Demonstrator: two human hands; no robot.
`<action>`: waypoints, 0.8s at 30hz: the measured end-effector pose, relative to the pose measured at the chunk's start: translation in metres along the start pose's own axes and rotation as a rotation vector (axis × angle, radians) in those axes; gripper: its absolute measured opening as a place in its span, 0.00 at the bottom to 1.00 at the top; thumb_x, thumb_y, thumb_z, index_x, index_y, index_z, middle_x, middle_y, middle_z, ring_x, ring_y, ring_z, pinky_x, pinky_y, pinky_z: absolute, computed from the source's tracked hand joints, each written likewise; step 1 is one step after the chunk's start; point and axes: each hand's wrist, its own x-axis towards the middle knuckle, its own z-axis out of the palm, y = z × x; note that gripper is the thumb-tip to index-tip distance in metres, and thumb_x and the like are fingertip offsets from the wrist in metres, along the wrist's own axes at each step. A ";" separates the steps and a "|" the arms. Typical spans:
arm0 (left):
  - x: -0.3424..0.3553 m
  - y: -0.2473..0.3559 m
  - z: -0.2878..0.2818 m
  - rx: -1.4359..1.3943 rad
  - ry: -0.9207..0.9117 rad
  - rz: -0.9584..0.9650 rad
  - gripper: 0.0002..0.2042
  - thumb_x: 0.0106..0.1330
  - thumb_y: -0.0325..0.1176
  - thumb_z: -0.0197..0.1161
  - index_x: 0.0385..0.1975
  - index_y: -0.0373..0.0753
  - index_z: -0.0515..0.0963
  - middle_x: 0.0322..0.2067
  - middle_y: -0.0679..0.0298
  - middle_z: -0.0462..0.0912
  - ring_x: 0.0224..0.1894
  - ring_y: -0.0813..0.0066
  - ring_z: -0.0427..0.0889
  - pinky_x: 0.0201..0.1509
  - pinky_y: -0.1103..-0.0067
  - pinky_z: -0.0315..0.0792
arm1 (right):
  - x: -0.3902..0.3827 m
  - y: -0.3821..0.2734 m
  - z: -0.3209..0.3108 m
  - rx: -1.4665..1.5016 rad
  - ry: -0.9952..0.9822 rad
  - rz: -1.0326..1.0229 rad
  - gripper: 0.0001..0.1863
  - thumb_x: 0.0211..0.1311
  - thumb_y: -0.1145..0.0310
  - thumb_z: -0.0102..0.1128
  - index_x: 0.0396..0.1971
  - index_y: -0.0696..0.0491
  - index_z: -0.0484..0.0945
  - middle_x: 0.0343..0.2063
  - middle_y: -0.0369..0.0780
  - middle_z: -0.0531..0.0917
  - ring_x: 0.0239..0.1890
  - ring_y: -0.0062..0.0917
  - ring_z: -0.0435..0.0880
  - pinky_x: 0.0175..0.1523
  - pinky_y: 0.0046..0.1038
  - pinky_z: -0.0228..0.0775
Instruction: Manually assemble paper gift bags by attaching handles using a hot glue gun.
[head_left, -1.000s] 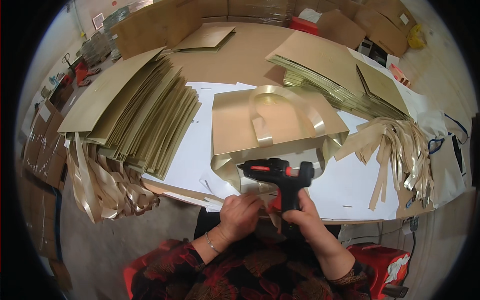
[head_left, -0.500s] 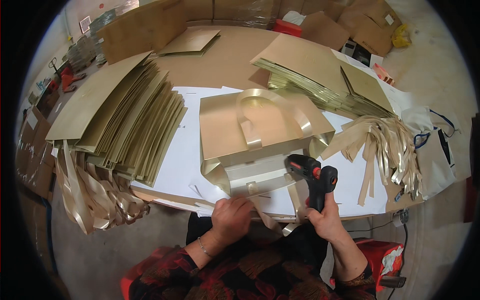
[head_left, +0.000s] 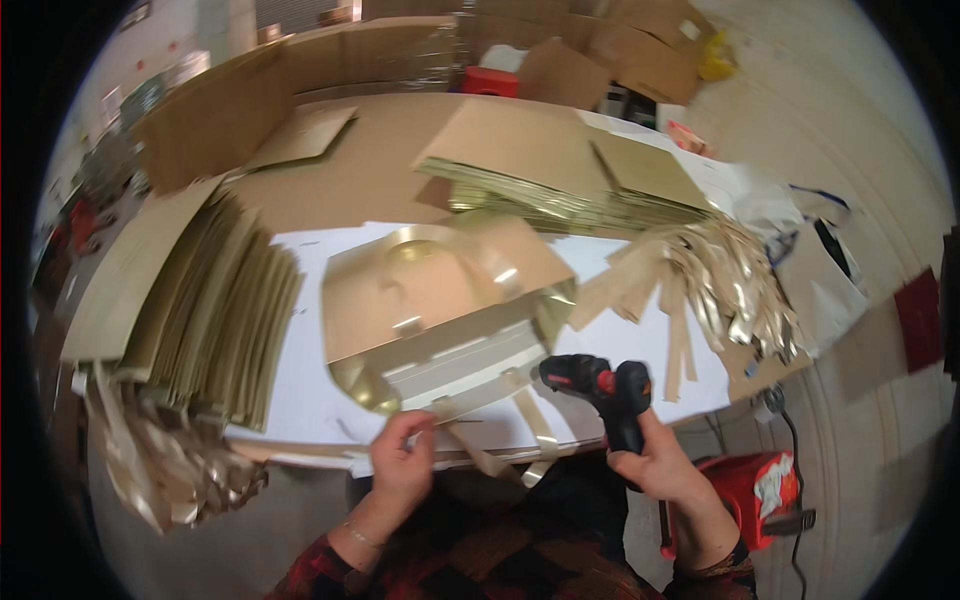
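A gold paper gift bag [head_left: 375, 305] lies on its side in front of me, its white-lined mouth towards me. One ribbon handle loops over its upper panel; a second ribbon [head_left: 537, 425] hangs from the near edge, its two ends on the inside of the near panel. My right hand [head_left: 655, 460] grips a black hot glue gun [head_left: 622, 405], its nozzle pointing left beside the bag's near right corner. My left hand [head_left: 403, 455] is at the near edge, thumb and fingertips pinched together close to the left ribbon end. Whatever they hold is too small to make out.
Folded gold bags [head_left: 190, 310] stand stacked at the left, above hanging ribbons [head_left: 175, 475]. More flat bags [head_left: 520, 150] lie at the back right. A ribbon bundle [head_left: 735, 285] rests at the right. White paper [head_left: 300, 340] covers the table; a power cord [head_left: 790, 430] hangs off its right side.
The view has swung, shifting the table leftward in the picture. My left hand has drawn slightly away from the bag's near edge. The glue gun has stayed in my right hand near the right ribbon end.
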 end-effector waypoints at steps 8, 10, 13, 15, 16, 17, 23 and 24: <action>0.046 0.006 -0.030 -0.646 0.117 -0.231 0.05 0.64 0.26 0.56 0.37 0.37 0.74 0.29 0.63 0.79 0.33 0.76 0.78 0.37 0.80 0.75 | -0.033 0.070 -0.133 0.096 0.958 -0.012 0.27 0.45 0.76 0.59 0.50 0.54 0.69 0.29 0.34 0.76 0.30 0.19 0.75 0.34 0.22 0.68; 0.052 0.004 -0.025 -0.675 0.117 -0.195 0.05 0.64 0.26 0.56 0.37 0.37 0.74 0.31 0.63 0.79 0.35 0.76 0.77 0.39 0.80 0.74 | -0.041 0.114 -0.180 0.009 1.193 0.139 0.35 0.44 0.76 0.57 0.59 0.58 0.63 0.29 0.36 0.75 0.28 0.21 0.74 0.34 0.25 0.69; 0.056 -0.021 -0.022 -0.128 0.013 -0.128 0.06 0.64 0.23 0.53 0.38 0.35 0.77 0.36 0.62 0.79 0.41 0.73 0.77 0.50 0.79 0.70 | -0.045 0.178 -0.242 -0.215 1.254 0.293 0.39 0.43 0.72 0.59 0.62 0.60 0.62 0.37 0.47 0.80 0.36 0.32 0.80 0.43 0.32 0.72; 0.056 -0.009 -0.005 0.407 -0.125 0.075 0.10 0.61 0.24 0.53 0.40 0.34 0.77 0.39 0.54 0.79 0.45 0.62 0.78 0.53 0.73 0.70 | -0.046 0.235 -0.281 -0.270 1.217 0.335 0.35 0.39 0.71 0.60 0.55 0.60 0.68 0.40 0.49 0.81 0.45 0.38 0.80 0.54 0.34 0.69; 0.059 -0.015 -0.010 0.706 -0.187 0.298 0.11 0.58 0.24 0.55 0.41 0.36 0.78 0.41 0.51 0.79 0.46 0.55 0.77 0.54 0.67 0.70 | -0.037 0.238 -0.287 -0.203 1.156 0.412 0.30 0.37 0.71 0.61 0.48 0.59 0.72 0.39 0.48 0.81 0.43 0.38 0.81 0.52 0.35 0.70; 0.064 -0.011 -0.002 0.839 -0.233 0.357 0.12 0.57 0.26 0.57 0.41 0.38 0.79 0.41 0.51 0.79 0.47 0.51 0.76 0.53 0.62 0.70 | -0.040 0.259 -0.310 -0.211 1.105 0.517 0.27 0.34 0.71 0.63 0.42 0.60 0.75 0.34 0.48 0.82 0.39 0.38 0.82 0.48 0.35 0.72; 0.098 0.030 0.028 1.088 -0.476 0.129 0.11 0.63 0.36 0.55 0.40 0.40 0.80 0.37 0.57 0.81 0.42 0.55 0.80 0.45 0.64 0.75 | -0.026 0.312 -0.374 -0.467 1.063 0.658 0.25 0.48 0.65 0.61 0.42 0.70 0.76 0.35 0.52 0.83 0.34 0.38 0.85 0.40 0.36 0.76; 0.101 0.035 0.032 1.098 -0.535 0.065 0.12 0.65 0.38 0.53 0.41 0.40 0.79 0.37 0.57 0.80 0.44 0.56 0.80 0.46 0.63 0.75 | -0.011 0.299 -0.359 -0.754 1.292 0.309 0.23 0.52 0.66 0.59 0.44 0.68 0.75 0.35 0.50 0.83 0.35 0.36 0.84 0.41 0.35 0.74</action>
